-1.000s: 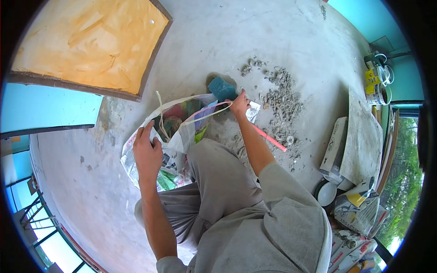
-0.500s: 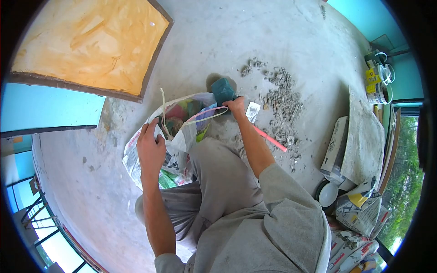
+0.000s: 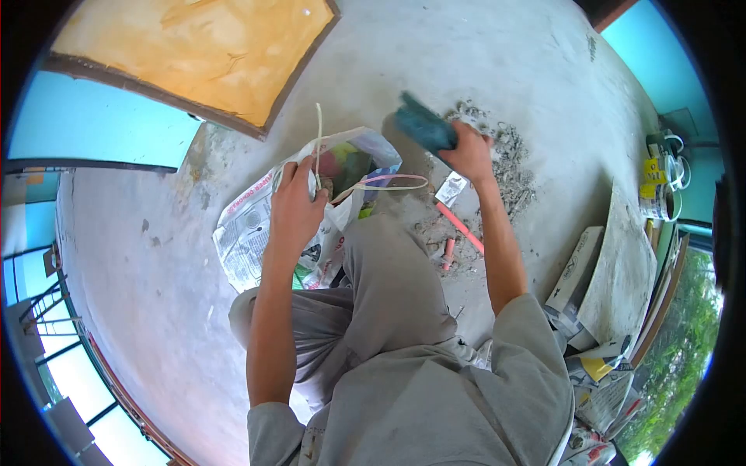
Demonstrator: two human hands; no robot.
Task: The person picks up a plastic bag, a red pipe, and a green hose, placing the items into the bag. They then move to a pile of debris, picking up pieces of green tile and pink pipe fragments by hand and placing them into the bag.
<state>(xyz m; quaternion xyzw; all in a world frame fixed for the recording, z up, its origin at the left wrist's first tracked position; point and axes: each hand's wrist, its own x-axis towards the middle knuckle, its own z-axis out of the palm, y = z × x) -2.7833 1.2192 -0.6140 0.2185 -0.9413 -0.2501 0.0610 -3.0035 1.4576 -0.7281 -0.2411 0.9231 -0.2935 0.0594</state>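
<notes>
My right hand (image 3: 472,154) grips one end of a dark green, flat-sided piece (image 3: 423,126), slightly blurred, whose exact kind I cannot make out. It is over the floor beside a patch of grey rubble (image 3: 513,159). My left hand (image 3: 297,208) is at the near rim of a white printed sack (image 3: 250,229), its fingers curled over the edge. Inside the sack lie red, green and brown items, partly hidden. A pale cord loop (image 3: 400,183) sticks out from the sack's mouth. Below my right hand are a silvery white packet (image 3: 451,189) and a pink tube (image 3: 460,227).
A shorter pink piece (image 3: 449,253) lies near my knee. An orange-topped table (image 3: 194,46) stands at the upper left. Boards (image 3: 618,272), a long box (image 3: 576,268) and paint buckets (image 3: 659,200) line the right side, with sacks (image 3: 602,400) lower down.
My right hand has moved right and forward, carrying the green piece away from the sack toward the rubble. The left hand stays at the sack's rim. The camera view has shifted.
</notes>
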